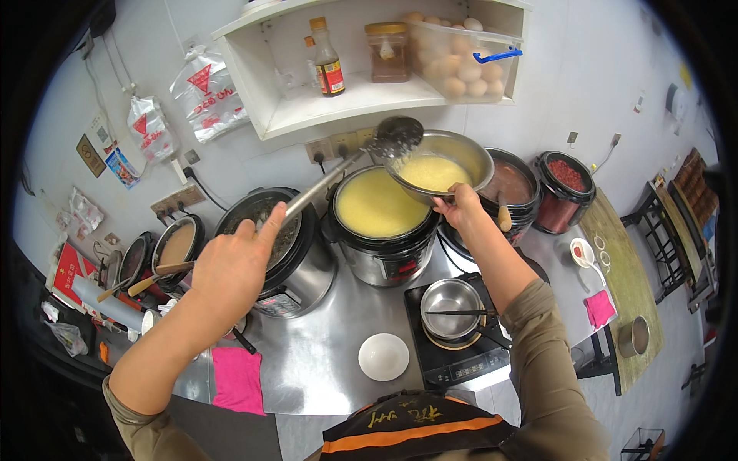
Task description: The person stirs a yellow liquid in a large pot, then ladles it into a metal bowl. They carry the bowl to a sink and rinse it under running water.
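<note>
My left hand [233,259] grips the long metal handle of a skimmer ladle [399,137], whose dark round head is at the left rim of a steel bowl [478,155]. Pale bits cling to the ladle head. The bowl, tilted, holds yellow, porridge-like food, and my right hand [458,207] grips its near rim. Below and to the left of the bowl stands an electric pressure cooker [383,262] filled with similar yellow food. Left of it, a larger cooker [305,282] with dark contents stands partly behind my left hand.
A pot of brown food [507,184] and a cooker of red beans [568,173] stand right. On the counter are a white bowl [383,357], a pink cloth [237,377] and a small steel pot [451,294] on an induction hob [467,369]. Above hangs a white shelf [357,109] with eggs [470,72] and bottles.
</note>
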`<state>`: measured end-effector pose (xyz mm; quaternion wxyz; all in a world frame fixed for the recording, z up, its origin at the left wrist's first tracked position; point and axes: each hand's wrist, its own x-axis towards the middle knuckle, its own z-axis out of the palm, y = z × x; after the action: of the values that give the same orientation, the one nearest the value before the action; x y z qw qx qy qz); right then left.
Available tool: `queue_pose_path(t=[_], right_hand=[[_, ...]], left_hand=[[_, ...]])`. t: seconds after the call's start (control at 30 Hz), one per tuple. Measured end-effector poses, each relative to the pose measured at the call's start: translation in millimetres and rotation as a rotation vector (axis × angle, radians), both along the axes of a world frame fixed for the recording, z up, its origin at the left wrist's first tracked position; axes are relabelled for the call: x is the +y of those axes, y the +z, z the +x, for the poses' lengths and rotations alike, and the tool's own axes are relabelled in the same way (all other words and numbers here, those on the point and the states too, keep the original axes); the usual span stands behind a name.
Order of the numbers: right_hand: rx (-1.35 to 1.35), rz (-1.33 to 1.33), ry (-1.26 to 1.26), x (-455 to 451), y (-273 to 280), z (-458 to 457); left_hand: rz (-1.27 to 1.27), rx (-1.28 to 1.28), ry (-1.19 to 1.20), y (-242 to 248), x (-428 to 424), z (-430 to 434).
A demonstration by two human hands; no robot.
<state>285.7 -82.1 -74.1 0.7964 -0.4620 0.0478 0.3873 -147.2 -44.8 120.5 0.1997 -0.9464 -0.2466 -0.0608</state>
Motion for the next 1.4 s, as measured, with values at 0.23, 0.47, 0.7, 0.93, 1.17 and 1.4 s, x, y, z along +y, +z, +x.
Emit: queue_pose_path(t=[0.23, 0.47, 0.7, 0.93, 1.17, 1.4], right_hand=[[-0.015, 0.042, 0.024, -1.3, -7.4, 11.0], [0.034, 0.047, -0.021, 4.4, -10.5, 14.5], [0.052, 0.093, -0.034, 12.8, -15.3, 14.6], [0.055, 0.089, 0.031, 10.6, -12.0, 7.7], [0.052, 0.1, 0.008, 10.5, -4.3, 9.7], [0.005, 0.083, -0.045, 9.3, -5.8, 13.7]], left_hand=[[-0.017, 0.065, 0.134, -2.1, 17.5, -3.4], [-0.215, 0.029, 0.111, -6.7, 15.9, -15.2], [-0.376, -0.023, 0.078, 4.4, 4.8, -27.9], [-0.258, 0.044, 0.165, -5.1, 21.3, -13.3], [-0.111, 0.115, 0.136, -5.1, 12.7, -19.0], [0.008, 0.139, 0.008, -3.0, -3.3, -29.7]])
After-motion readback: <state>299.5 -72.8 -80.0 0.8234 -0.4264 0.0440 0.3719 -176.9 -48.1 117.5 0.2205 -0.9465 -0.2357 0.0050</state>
